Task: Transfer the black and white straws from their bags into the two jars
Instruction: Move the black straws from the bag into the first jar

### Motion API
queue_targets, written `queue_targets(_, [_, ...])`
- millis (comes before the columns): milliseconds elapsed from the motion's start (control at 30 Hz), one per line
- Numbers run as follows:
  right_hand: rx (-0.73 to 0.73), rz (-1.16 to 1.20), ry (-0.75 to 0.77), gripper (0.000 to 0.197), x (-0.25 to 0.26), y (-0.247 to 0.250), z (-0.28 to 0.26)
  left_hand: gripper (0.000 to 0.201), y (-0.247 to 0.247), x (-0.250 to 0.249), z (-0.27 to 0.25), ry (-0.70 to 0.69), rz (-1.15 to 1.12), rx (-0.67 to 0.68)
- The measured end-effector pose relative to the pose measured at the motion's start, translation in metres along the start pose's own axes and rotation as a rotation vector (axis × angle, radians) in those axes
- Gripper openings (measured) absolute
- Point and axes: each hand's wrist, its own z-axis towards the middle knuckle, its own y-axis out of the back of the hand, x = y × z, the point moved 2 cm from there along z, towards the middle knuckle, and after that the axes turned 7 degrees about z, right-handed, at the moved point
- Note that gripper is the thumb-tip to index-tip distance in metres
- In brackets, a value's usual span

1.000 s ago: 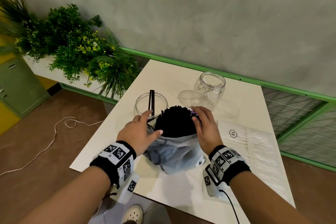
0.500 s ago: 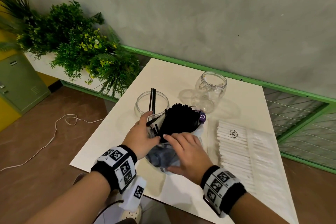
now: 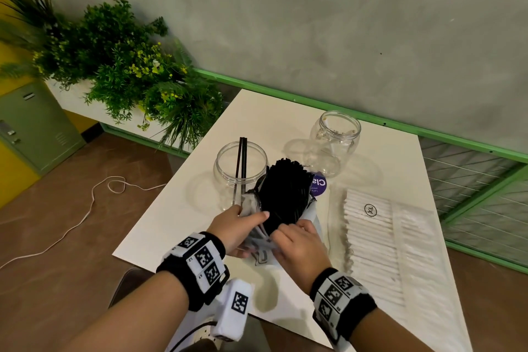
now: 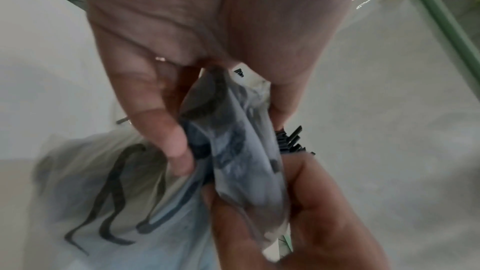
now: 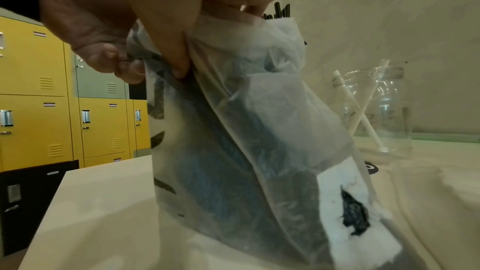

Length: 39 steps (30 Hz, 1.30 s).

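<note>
A translucent bag (image 3: 310, 216) of black straws (image 3: 285, 191) stands mid-table, straw ends poking out of its open top. My left hand (image 3: 251, 216) pinches the bag's near-left edge; the left wrist view shows thumb and fingers of the left hand (image 4: 228, 137) clamped on a plastic fold. My right hand (image 3: 281, 233) grips the same near side beside it, thumb pressed into the bag (image 5: 246, 130). The left jar (image 3: 225, 177) holds two black straws (image 3: 241, 157). The right jar (image 3: 337, 137) holds a few white straws (image 5: 369, 122). A flat bag of white straws (image 3: 380, 243) lies to the right.
The white table (image 3: 200, 208) ends just in front of my wrists and drops off at the left. A green rail (image 3: 371, 120) and grey wall run behind the jars. Plants (image 3: 128, 66) stand at the far left, a cable (image 3: 85, 208) lies on the floor, lockers (image 5: 39, 89) behind.
My right hand has come off the bag's far-right rim and now grips the near side beside the left hand. The left hand has stayed on the bag's left edge.
</note>
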Motion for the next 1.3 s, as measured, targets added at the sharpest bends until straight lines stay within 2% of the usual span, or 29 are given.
queue_targets(33, [0.024, 0.006, 0.027, 0.006, 0.0, 0.0, -0.004, 0.038, 0.0, 0.0, 0.002, -0.006, 0.001, -0.012])
queue_targets(133, [0.096, 0.135, 0.022, 0.017, -0.001, 0.007, -0.014, 0.029, 0.001, 0.001, 0.005, -0.019, 0.015, -0.004])
queue_targets(267, [0.037, 0.422, -0.291, 0.02, -0.01, 0.024, -0.009, 0.026, 0.0, 0.003, 0.004, -0.079, 0.039, -0.012])
queue_targets(300, [0.04, 0.428, -0.362, 0.03, -0.013, 0.026, -0.004, 0.028, 0.0, 0.003, 0.003, -0.107, 0.075, -0.012])
queue_targets(367, [0.134, 0.358, -0.411, 0.053, -0.019, 0.023, 0.008, 0.026, 0.002, 0.003, 0.002, -0.151, 0.135, 0.006])
queue_targets(433, [0.255, 0.235, -0.414, 0.066, -0.019, 0.021, 0.019, 0.021, 0.002, 0.002, 0.001, -0.177, 0.165, 0.032])
queue_targets(533, [0.32, 0.151, -0.446, 0.064, -0.021, 0.018, 0.026, 0.022, 0.004, -0.001, -0.001, -0.207, 0.225, 0.044])
queue_targets(633, [0.366, 0.116, -0.443, 0.058, -0.022, 0.015, 0.028, 0.037, 0.004, -0.005, -0.002, -0.269, 0.305, 0.026])
queue_targets(767, [0.394, 0.106, -0.479, 0.051, -0.02, 0.011, 0.026, 0.043, 0.002, -0.011, -0.003, -0.313, 0.389, -0.093])
queue_targets(867, [0.341, 0.141, -0.483, 0.04, -0.016, 0.014, 0.024, 0.05, 0.004, -0.014, -0.002, -0.355, 0.456, -0.216])
queue_targets(967, [0.2, 0.231, -0.52, 0.029, -0.017, 0.019, 0.018, 0.038, 0.009, -0.013, 0.0, -0.381, 0.439, -0.248])
queue_targets(1067, [0.035, 0.221, -0.578, 0.02, -0.026, 0.027, 0.011, 0.025, 0.016, -0.01, 0.002, -0.386, 0.391, -0.278])
queue_targets(1167, [-0.065, 0.201, -0.588, 0.021, -0.034, 0.032, 0.008, 0.016, 0.02, -0.008, 0.005, -0.387, 0.327, -0.262])
queue_targets(1233, [-0.191, 0.272, -0.632, 0.028, -0.037, 0.039, 0.006, 0.012, 0.021, -0.008, 0.004, -0.394, 0.337, -0.258])
queue_targets(1300, [-0.336, 0.356, -0.706, 0.04, -0.042, 0.048, 0.005, 0.018, 0.021, -0.007, 0.003, -0.402, 0.363, -0.268])
